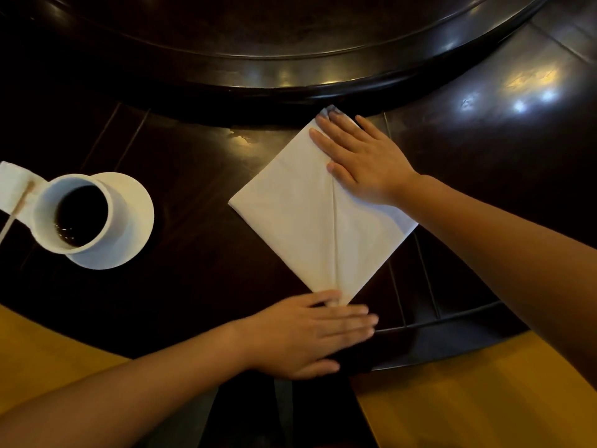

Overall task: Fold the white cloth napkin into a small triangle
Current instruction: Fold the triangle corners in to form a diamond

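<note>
The white cloth napkin [300, 218] lies flat on the dark wooden table as a diamond, with a crease running from its middle down to its near corner. My right hand [358, 160] presses flat on the napkin's far right part, fingers spread toward the far corner. My left hand [310, 334] rests flat at the near corner, fingers extended to the right, its fingertips on the napkin's tip. Neither hand grips the cloth.
A white cup of dark coffee [74, 215] stands on a white saucer [135, 221] at the left, with a stir stick [16, 211] on a small white napkin beside it. A raised dark turntable [290, 69] curves across the back. The table edge [452, 321] runs near my left hand.
</note>
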### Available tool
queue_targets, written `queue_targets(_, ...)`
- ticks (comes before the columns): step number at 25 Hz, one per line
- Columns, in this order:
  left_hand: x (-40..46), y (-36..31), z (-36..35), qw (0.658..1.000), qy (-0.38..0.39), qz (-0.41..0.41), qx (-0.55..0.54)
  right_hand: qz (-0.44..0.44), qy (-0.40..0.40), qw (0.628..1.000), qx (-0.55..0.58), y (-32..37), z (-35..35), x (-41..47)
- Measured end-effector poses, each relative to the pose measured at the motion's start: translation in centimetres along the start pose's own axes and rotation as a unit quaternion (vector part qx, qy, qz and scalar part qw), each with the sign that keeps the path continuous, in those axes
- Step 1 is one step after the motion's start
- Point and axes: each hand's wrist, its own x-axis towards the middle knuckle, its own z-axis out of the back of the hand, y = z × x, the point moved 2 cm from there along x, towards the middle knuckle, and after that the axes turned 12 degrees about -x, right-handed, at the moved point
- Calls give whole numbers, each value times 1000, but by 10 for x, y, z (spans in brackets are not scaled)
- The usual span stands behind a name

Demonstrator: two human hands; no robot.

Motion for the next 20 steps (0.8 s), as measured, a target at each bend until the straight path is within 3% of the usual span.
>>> queue_targets(2,21,26,23,973,-181,144,4,-13,-7,1000,8,3,0,-2)
queue_targets(3,33,47,38,925,-264,271,3,-18,-10,1000,9,5,0,-3)
queue_targets(4,42,69,50,870,-311,383,-1,-23,-9,1000,6,6,0,-3)
queue_targets(6,58,105,57,803,-288,521,-34,-27,-3,1000,-1,7,0,-3)
queue_targets(9,71,124,39,811,-220,542,-25,-24,2,1000,-5,6,-1,-2)
queue_targets(11,61,126,31,818,-234,526,-7,-28,5,1000,2,6,-1,-2)
queue_targets(14,30,127,26,794,-260,550,14,-31,11,999,4,5,-2,-2)
queue_targets(20,-11,112,19,786,-243,569,2,-32,15,999,5,6,-2,-3)
